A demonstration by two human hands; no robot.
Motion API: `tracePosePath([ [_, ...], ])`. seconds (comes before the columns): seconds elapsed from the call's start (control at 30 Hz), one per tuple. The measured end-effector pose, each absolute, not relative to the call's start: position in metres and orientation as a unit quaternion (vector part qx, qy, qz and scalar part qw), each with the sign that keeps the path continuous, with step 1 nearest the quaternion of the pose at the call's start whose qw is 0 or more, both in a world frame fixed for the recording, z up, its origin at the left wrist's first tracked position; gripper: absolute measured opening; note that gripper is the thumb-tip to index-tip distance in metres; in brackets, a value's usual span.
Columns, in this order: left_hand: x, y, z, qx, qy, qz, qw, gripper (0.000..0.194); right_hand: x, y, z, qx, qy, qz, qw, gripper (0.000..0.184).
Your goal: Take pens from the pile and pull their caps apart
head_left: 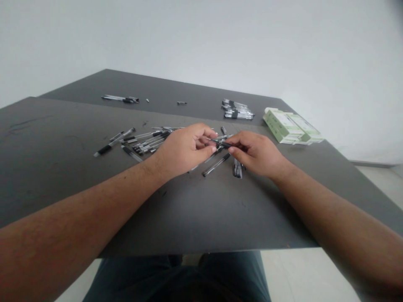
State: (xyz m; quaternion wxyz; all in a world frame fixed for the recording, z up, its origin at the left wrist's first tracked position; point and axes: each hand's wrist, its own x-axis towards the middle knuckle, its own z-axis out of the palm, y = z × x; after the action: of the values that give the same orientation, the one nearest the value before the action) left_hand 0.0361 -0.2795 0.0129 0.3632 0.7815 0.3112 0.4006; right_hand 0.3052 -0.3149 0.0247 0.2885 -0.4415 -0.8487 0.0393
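Observation:
My left hand point(184, 149) and my right hand point(256, 153) meet over the middle of a dark grey table point(63, 138). Both pinch the same black-and-clear pen point(221, 143) between thumb and fingers, one at each end. Several loose pens point(143, 140) lie scattered on the table just left of my left hand. One pen point(215, 165) lies under my hands, and a few more point(237, 168) rest below my right hand.
Green and white boxes point(291, 126) stand at the right side of the table. A neat stack of pens point(237, 110) lies behind my hands, another small group point(121, 99) at the far left, with small pen parts point(181, 102) between. A white wall rises behind.

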Motion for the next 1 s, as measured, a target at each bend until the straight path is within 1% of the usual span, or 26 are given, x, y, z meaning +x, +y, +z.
tracePosePath([
  [0.13, 0.033, -0.284, 0.02, 0.806, 0.328, 0.4, 0.288, 0.009, 0.303, -0.318, 0.027, -0.447, -0.841, 0.062, 0.298, 0.02],
  [0.23, 0.033, -0.288, 0.025, 0.814, 0.339, 0.395, 0.257, 0.003, 0.302, -0.318, 0.028, -0.448, -0.838, 0.07, 0.303, 0.017],
  [0.53, 0.033, -0.289, 0.028, 0.818, 0.342, 0.398, 0.236, 0.003, 0.302, -0.318, 0.029, -0.444, -0.841, 0.07, 0.3, 0.016],
  [0.77, 0.031, -0.289, 0.028, 0.83, 0.34, 0.375, 0.233, 0.001, 0.303, -0.317, 0.028, -0.435, -0.848, 0.063, 0.296, 0.014],
  [0.9, 0.033, -0.288, 0.026, 0.843, 0.327, 0.36, 0.229, 0.007, 0.301, -0.318, 0.03, -0.426, -0.857, 0.056, 0.286, 0.014],
  [1.0, 0.033, -0.289, 0.026, 0.846, 0.328, 0.358, 0.221, 0.007, 0.3, -0.319, 0.03, -0.423, -0.858, 0.048, 0.287, 0.014],
])
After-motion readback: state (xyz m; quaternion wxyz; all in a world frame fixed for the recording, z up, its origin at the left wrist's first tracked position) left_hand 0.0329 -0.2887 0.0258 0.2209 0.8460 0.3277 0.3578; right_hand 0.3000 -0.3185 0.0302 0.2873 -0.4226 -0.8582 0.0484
